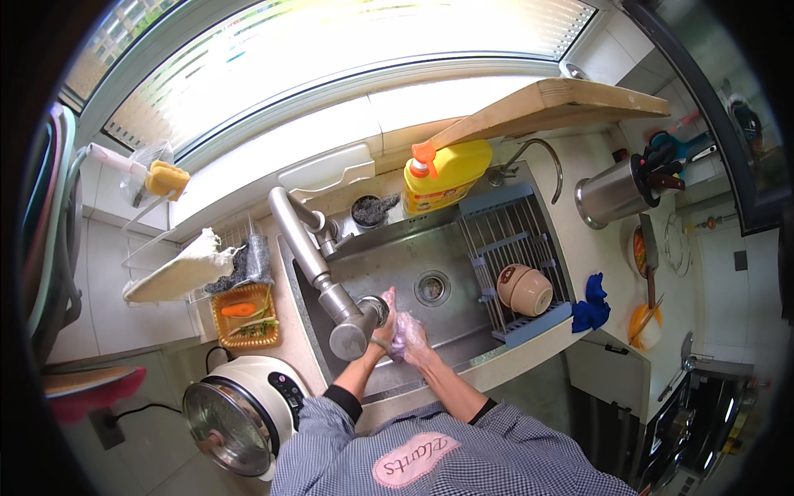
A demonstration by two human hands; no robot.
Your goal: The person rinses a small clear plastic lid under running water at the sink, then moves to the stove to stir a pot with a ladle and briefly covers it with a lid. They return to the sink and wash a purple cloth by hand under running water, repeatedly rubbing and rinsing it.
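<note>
Both my hands are together over the steel sink [384, 260], under the tap's large head [353, 338]. My left hand [387, 319] lies partly behind the tap head, its fingers pointing toward the back of the sink. My right hand [417, 340] closes on a wet, pale purple thing [398, 347], probably a cloth, pressed against the left hand. How far the left fingers wrap it is hidden. A drain strainer [432, 288] sits in the sink floor to the right of my hands.
A blue-ended drying rack [505, 242] spans the sink's right side, holding a beige bowl [535, 292]. Behind stands a yellow detergent bottle [443, 180] beneath a wooden board [546, 108]. A white cooker [248, 403] and a basket with a carrot [239, 310] are left.
</note>
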